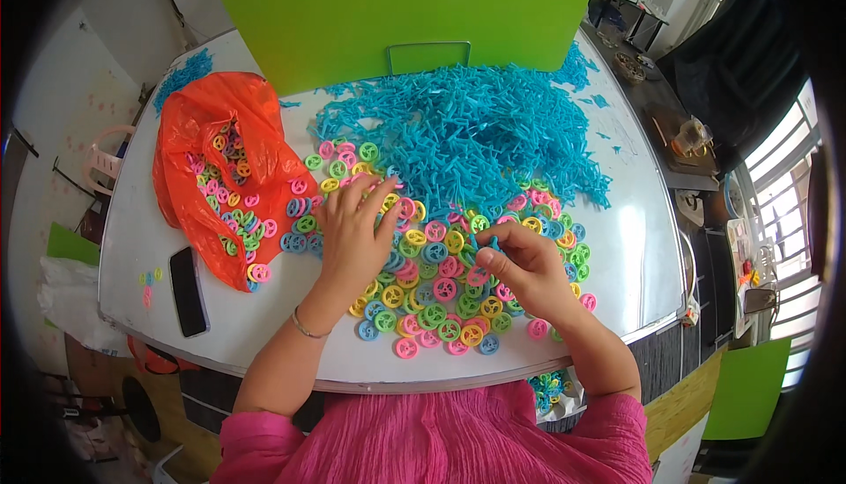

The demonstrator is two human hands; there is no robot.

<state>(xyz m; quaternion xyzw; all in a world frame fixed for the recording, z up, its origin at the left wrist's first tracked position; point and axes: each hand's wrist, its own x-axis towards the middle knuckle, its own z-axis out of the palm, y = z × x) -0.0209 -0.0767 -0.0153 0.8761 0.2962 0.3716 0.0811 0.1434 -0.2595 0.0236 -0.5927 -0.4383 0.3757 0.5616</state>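
Note:
Small plastic spoked wheels (444, 288) in pink, green, yellow and blue lie heaped on the white table (335, 365) before me. My left hand (355, 224) rests over the heap's left side, fingers spread and palm down, touching the wheels; no held thing shows. Over the right part of the heap, my right hand (529, 271) pinches a small blue plastic piece (485, 243) between thumb and fingers. Its exact shape is partly hidden by the fingers. Just behind the wheels rises a big pile of thin blue plastic pieces (476, 132).
At left, an orange-red plastic bag (181, 136) spills more wheels. A dark phone (189, 292) lies near the table's left edge. A green panel (397, 8) with a wire handle (429, 44) stands at the back. Below the front edge, a container holds blue and yellow pieces (548, 387).

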